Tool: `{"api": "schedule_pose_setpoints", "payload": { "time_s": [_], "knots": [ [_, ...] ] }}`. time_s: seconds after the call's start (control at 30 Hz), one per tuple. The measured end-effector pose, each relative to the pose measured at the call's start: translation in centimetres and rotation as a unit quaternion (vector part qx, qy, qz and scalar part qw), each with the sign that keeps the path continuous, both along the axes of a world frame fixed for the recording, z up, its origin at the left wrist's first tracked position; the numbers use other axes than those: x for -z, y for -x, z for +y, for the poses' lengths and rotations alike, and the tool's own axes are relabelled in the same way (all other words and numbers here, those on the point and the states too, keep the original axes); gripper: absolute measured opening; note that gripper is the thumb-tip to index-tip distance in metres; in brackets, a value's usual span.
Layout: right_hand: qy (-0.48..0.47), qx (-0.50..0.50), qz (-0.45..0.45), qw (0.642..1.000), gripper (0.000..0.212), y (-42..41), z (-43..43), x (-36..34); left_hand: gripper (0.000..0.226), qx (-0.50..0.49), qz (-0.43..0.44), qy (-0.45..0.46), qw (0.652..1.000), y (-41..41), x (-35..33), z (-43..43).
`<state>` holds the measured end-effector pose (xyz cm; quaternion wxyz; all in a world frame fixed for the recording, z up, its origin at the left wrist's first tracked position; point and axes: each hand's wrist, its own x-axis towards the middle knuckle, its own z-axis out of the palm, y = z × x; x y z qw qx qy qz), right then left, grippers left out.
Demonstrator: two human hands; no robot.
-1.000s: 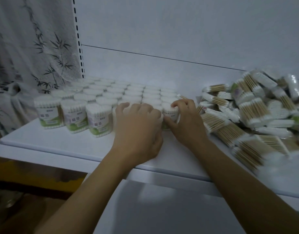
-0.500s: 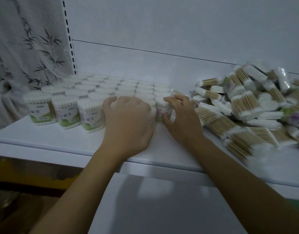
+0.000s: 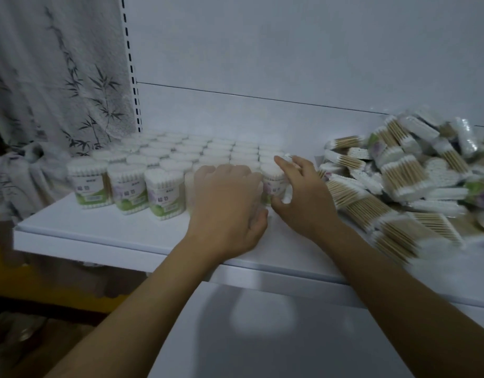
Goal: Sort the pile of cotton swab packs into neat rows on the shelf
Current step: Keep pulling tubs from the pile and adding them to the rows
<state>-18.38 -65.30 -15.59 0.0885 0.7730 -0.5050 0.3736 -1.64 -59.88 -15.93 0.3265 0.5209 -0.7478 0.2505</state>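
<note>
Upright cotton swab packs (image 3: 164,186) stand in neat rows on the left of the white shelf (image 3: 99,227). A loose pile of packs (image 3: 399,184) lies on the right. My left hand (image 3: 227,203) lies knuckles-up over a front-row pack, fingers curled over its top and hiding most of it. My right hand (image 3: 303,195) pinches the end pack (image 3: 273,184) of the front row, with the thumb at its base and the forefinger at its top. Its other fingers are spread toward the pile.
A slotted shelf upright (image 3: 131,66) and a bamboo-print curtain (image 3: 58,77) bound the rows on the left. The white back panel (image 3: 290,64) stands behind them. A lower white shelf (image 3: 262,336) juts out beneath my forearms. Bare shelf shows in front of the rows.
Both hands stay at the right end of the front row. My right forefinger has stretched up over the end pack's top and the fingers have spread wider. The view has shifted slightly.
</note>
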Motion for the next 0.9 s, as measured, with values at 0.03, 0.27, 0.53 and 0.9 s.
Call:
{"api": "schedule_pose_setpoints", "payload": {
  "time_s": [0.03,0.27,0.53,0.9],
  "knots": [
    [0.007,0.005,0.001,1.000,0.069,0.2,0.3,-0.4,0.043,0.000,-0.004,-0.007,1.000,0.4,-0.2,0.0],
    [0.077,0.032,0.039,0.996,0.060,6.1,1.1,-4.8,0.031,0.036,0.005,0.039,0.999,6.2,-4.1,-0.7],
    [-0.086,0.196,0.118,0.970,0.049,17.5,1.9,-9.6,0.044,0.046,-0.068,-0.060,0.995,14.7,-6.6,-4.3],
    [0.002,0.140,0.420,0.897,0.057,22.8,0.4,-8.2,0.059,0.071,0.000,-0.209,0.975,21.3,-4.9,-6.4]
  ]
}}
